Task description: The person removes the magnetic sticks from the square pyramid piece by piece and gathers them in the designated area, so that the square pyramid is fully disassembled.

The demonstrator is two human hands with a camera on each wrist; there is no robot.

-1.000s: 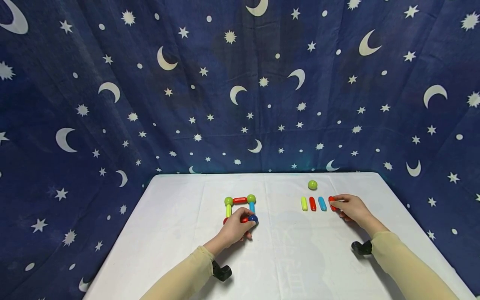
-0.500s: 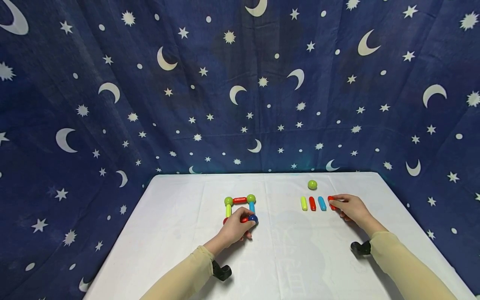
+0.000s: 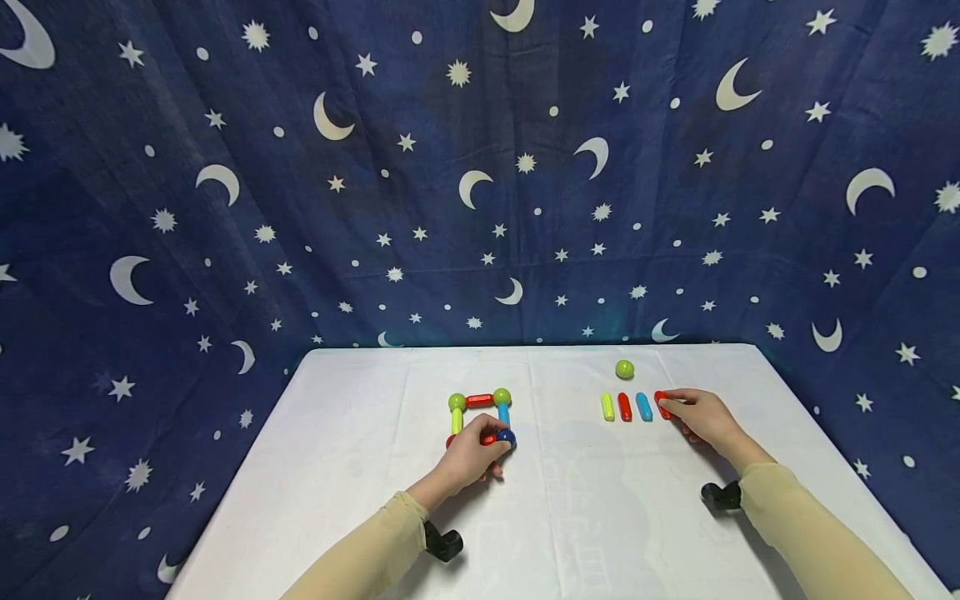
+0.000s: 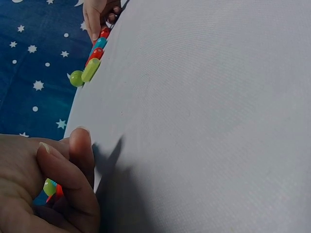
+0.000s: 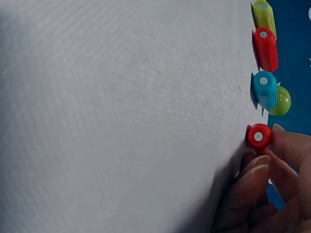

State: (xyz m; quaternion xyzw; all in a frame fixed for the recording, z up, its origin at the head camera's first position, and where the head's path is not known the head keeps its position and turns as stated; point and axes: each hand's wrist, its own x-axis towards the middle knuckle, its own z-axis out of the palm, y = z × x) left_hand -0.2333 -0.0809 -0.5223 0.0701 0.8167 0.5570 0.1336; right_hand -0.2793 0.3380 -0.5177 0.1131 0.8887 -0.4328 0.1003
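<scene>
My left hand [image 3: 470,457] grips the near side of a four-sided frame of rods and balls, at the red rod [image 3: 489,440] beside a blue ball [image 3: 507,437]. The frame's far side is a red rod [image 3: 480,401] between two green balls [image 3: 457,402]; a yellow-green rod and a light blue rod [image 3: 504,414] form its sides. My right hand [image 3: 708,419] pinches a red rod [image 5: 259,136] at the right end of a row. Left of it lie a blue rod [image 3: 644,407], another red rod [image 3: 625,407] and a yellow-green rod [image 3: 608,407].
A loose green ball [image 3: 625,369] sits behind the row of rods. The white-covered table [image 3: 360,467] meets a dark blue curtain [image 3: 420,208] with moons and stars at its back. Black wrist mounts [image 3: 444,544] hang under both sleeves.
The red rod in my right hand has shifted very slightly left, toward the blue rod. My left hand and the frame have stayed in place.
</scene>
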